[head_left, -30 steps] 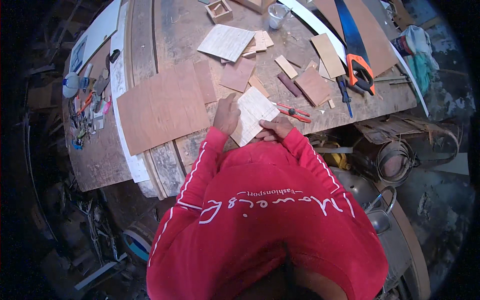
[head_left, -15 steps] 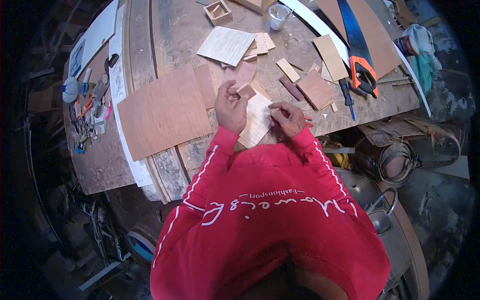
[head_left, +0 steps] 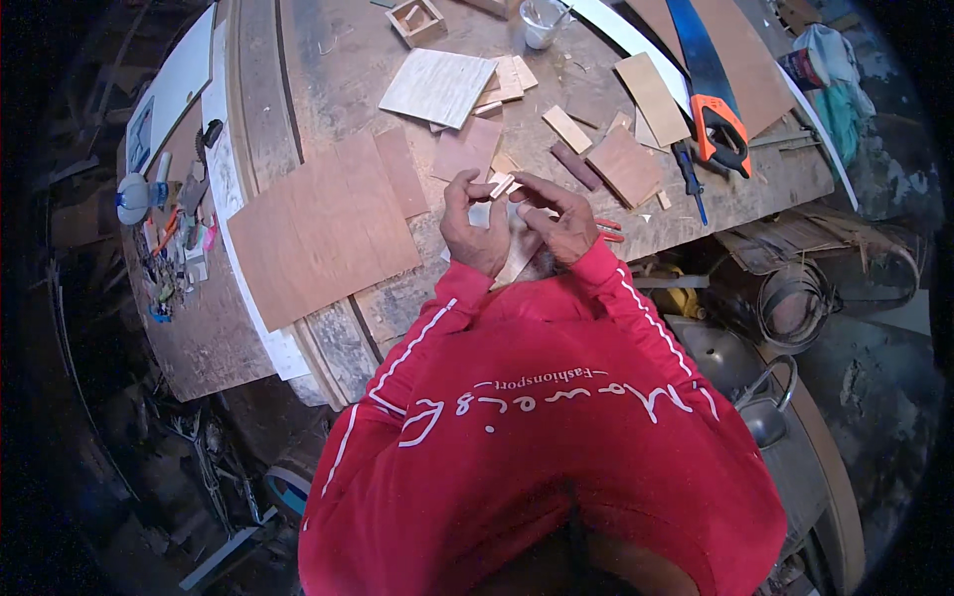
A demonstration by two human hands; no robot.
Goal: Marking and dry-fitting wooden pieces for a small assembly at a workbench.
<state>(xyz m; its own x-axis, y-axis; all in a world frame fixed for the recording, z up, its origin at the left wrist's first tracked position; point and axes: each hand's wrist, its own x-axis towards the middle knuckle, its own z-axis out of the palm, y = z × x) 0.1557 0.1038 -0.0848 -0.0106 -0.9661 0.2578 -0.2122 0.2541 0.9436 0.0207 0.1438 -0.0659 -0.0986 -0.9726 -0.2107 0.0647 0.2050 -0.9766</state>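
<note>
Both hands meet over the near edge of the workbench. Between their fingertips is a small wooden piece, seen nearly edge-on with a pale edge and a dark line along it. My left hand pinches it from the left, and my right hand has its fingers closed on the other side. Whether it is one piece or two pressed together, I cannot tell. Under the hands lies a pale wooden board, mostly covered by them. Red-handled pliers peek out beside my right wrist.
A large plywood sheet lies left. Beyond the hands are a pale square panel, wood offcuts, a small wooden box and a plastic cup. A handsaw and screwdriver lie right; a bottle stands far left.
My right hand has come left and up to meet my left hand at the small wooden piece, which has turned from its flat face to its edge. The view has shifted slightly.
</note>
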